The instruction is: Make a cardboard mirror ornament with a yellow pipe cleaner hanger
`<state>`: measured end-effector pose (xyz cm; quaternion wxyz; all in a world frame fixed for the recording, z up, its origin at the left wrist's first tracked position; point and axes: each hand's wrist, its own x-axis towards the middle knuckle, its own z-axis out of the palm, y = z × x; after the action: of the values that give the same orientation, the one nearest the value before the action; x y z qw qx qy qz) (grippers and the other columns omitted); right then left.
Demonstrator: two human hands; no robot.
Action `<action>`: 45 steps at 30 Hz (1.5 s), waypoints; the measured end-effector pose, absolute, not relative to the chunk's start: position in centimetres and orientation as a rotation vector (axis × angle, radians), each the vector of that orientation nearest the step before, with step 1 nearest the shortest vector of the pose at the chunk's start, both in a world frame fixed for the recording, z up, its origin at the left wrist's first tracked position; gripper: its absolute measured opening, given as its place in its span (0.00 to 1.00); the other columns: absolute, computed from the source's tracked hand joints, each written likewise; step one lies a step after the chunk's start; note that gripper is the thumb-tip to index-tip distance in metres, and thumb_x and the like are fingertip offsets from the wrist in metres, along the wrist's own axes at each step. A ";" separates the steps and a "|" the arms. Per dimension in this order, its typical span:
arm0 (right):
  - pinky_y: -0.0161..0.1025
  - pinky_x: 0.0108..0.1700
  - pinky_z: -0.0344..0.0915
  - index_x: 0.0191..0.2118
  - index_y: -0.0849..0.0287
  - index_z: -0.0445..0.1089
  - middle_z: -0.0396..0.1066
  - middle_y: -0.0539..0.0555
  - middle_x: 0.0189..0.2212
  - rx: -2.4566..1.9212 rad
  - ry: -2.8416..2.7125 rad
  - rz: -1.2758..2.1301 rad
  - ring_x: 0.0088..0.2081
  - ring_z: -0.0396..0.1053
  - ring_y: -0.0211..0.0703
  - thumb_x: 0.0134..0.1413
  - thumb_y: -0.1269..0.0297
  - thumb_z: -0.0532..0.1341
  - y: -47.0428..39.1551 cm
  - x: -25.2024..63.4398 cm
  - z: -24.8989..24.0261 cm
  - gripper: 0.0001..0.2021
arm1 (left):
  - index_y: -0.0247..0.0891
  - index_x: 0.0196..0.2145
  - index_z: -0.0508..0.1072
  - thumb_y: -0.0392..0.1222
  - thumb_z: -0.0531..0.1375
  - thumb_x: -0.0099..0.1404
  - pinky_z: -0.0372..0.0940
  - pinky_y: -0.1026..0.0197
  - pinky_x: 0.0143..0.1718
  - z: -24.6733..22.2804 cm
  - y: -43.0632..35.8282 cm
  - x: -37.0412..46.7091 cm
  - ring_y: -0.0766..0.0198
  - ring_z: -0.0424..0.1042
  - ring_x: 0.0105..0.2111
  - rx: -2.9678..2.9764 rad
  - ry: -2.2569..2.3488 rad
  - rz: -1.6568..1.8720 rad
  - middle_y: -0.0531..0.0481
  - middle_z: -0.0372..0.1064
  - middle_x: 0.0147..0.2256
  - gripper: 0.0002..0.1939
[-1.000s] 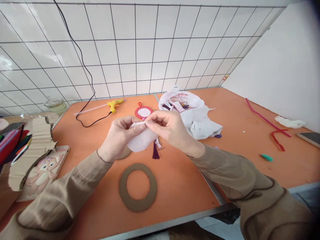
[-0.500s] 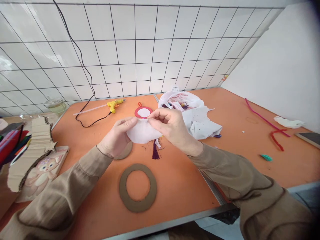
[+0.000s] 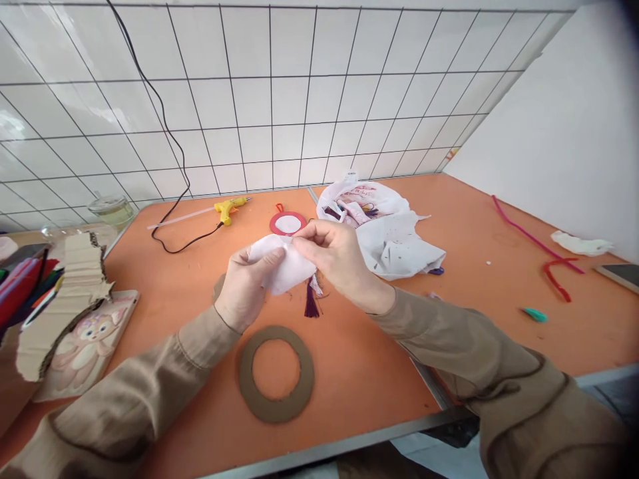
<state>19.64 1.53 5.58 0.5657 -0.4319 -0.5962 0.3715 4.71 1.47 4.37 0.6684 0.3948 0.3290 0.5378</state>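
A thin white sheet (image 3: 289, 269), paper or cloth, is held up between my two hands above the table. My left hand (image 3: 249, 283) pinches its left part, with the thumb lying on top. At the upper edge, the thumb and fingertips of my right hand (image 3: 334, 256) are pressed together on the sheet. Below the hands, a cardboard ring (image 3: 249, 411) lies flat on the table. Behind the sheet is a red ring with a white centre (image 3: 288, 223). A dark purple tassel (image 3: 311, 303) lies under my right hand, partly covered.
A yellow glue gun (image 3: 227, 210) with a black cord lies at the back left. At the back stands a white plastic bag (image 3: 399, 246) of craft bits. Torn corrugated cardboard (image 3: 82, 273) and pens are at the left. Pipe cleaners (image 3: 536, 233) lie on the right.
My left hand has shifted right and turned, its thumb now farther over the white sheet, which tilts differently. My right hand stays near the sheet's upper edge.
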 end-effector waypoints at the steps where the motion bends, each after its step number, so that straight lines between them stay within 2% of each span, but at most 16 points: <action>1: 0.33 0.24 0.56 0.25 0.60 0.69 0.66 0.46 0.20 -1.012 -1.414 0.862 0.23 0.61 0.33 0.46 0.63 0.63 1.5 19.6 5.5 0.06 | 0.33 0.28 0.81 0.42 0.75 0.47 0.69 0.63 0.29 4.4 1.3 4.8 0.64 0.74 0.26 0.893 0.746 1.229 0.48 0.77 0.27 0.13; 7: 0.33 0.24 0.59 0.25 0.60 0.69 0.68 0.47 0.20 -0.999 -1.447 0.808 0.23 0.64 0.33 0.47 0.65 0.62 1.2 19.4 5.4 0.05 | 0.36 0.29 0.79 0.44 0.75 0.48 0.68 0.65 0.26 4.5 0.5 4.9 0.67 0.71 0.25 0.997 0.772 1.306 0.52 0.74 0.26 0.14; 10: 0.33 0.24 0.61 0.26 0.60 0.70 0.70 0.48 0.21 -0.988 -1.467 0.829 0.24 0.66 0.34 0.48 0.65 0.63 1.1 19.3 5.2 0.05 | 0.37 0.27 0.76 0.45 0.75 0.47 0.62 0.66 0.21 4.9 0.4 4.8 0.70 0.67 0.21 1.038 0.827 1.330 0.55 0.71 0.23 0.15; 13: 0.33 0.26 0.62 0.27 0.60 0.71 0.71 0.48 0.22 -0.970 -1.486 0.831 0.25 0.67 0.35 0.48 0.66 0.63 1.0 19.3 5.0 0.04 | 0.36 0.24 0.74 0.44 0.75 0.45 0.60 0.67 0.20 5.3 0.5 4.8 0.71 0.64 0.20 1.039 0.873 1.362 0.55 0.68 0.21 0.16; 19: 0.34 0.26 0.60 0.27 0.60 0.70 0.70 0.48 0.23 -0.929 -1.502 0.854 0.25 0.66 0.34 0.50 0.64 0.63 0.7 19.4 5.4 0.06 | 0.35 0.20 0.71 0.44 0.75 0.43 0.58 0.67 0.20 5.5 1.0 4.8 0.73 0.60 0.19 0.976 0.855 1.369 0.57 0.63 0.19 0.17; 29: 0.33 0.24 0.56 0.25 0.60 0.68 0.65 0.46 0.20 -0.946 -1.501 0.924 0.23 0.61 0.33 0.49 0.66 0.62 0.9 19.7 5.8 0.05 | 0.33 0.23 0.73 0.47 0.77 0.42 0.59 0.67 0.21 5.2 1.2 4.8 0.72 0.64 0.21 0.909 0.773 1.241 0.55 0.67 0.21 0.20; 36: 0.32 0.24 0.57 0.25 0.60 0.68 0.66 0.47 0.21 -0.921 -1.552 0.927 0.23 0.62 0.32 0.49 0.67 0.63 1.0 19.7 5.8 0.05 | 0.34 0.16 0.67 0.44 0.77 0.42 0.55 0.69 0.19 5.2 1.3 4.7 0.75 0.58 0.18 0.974 0.789 1.282 0.59 0.59 0.17 0.22; 38: 0.33 0.24 0.56 0.25 0.60 0.68 0.65 0.47 0.21 -0.920 -1.585 0.910 0.23 0.61 0.32 0.52 0.64 0.62 1.0 20.0 6.2 0.08 | 0.34 0.17 0.67 0.44 0.77 0.42 0.55 0.69 0.19 5.1 1.4 4.6 0.75 0.58 0.18 0.974 0.782 1.280 0.59 0.60 0.17 0.22; 41: 0.34 0.25 0.61 0.27 0.61 0.69 0.68 0.49 0.21 -0.936 -1.609 0.911 0.23 0.65 0.35 0.55 0.57 0.63 1.4 21.3 7.5 0.12 | 0.33 0.18 0.70 0.45 0.77 0.41 0.58 0.69 0.20 5.3 1.5 4.6 0.74 0.62 0.19 0.969 0.753 1.256 0.57 0.65 0.18 0.21; 42: 0.35 0.26 0.64 0.29 0.60 0.70 0.70 0.50 0.23 -0.970 -1.625 0.942 0.23 0.68 0.37 0.54 0.56 0.64 1.6 22.0 8.1 0.12 | 0.33 0.19 0.71 0.46 0.77 0.40 0.58 0.69 0.20 5.5 1.5 4.6 0.73 0.63 0.19 0.958 0.752 1.251 0.56 0.66 0.18 0.21; 45: 0.36 0.28 0.64 0.29 0.60 0.70 0.71 0.51 0.22 -1.211 -1.825 0.857 0.24 0.70 0.39 0.53 0.61 0.64 2.5 24.7 9.5 0.08 | 0.33 0.20 0.71 0.44 0.79 0.35 0.59 0.68 0.18 6.0 1.6 4.6 0.71 0.66 0.20 0.886 0.784 1.265 0.55 0.69 0.19 0.22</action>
<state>24.75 2.46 9.45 0.3847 -0.4754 -0.7161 0.3365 4.61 1.63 6.02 0.6477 0.3898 0.3450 0.5564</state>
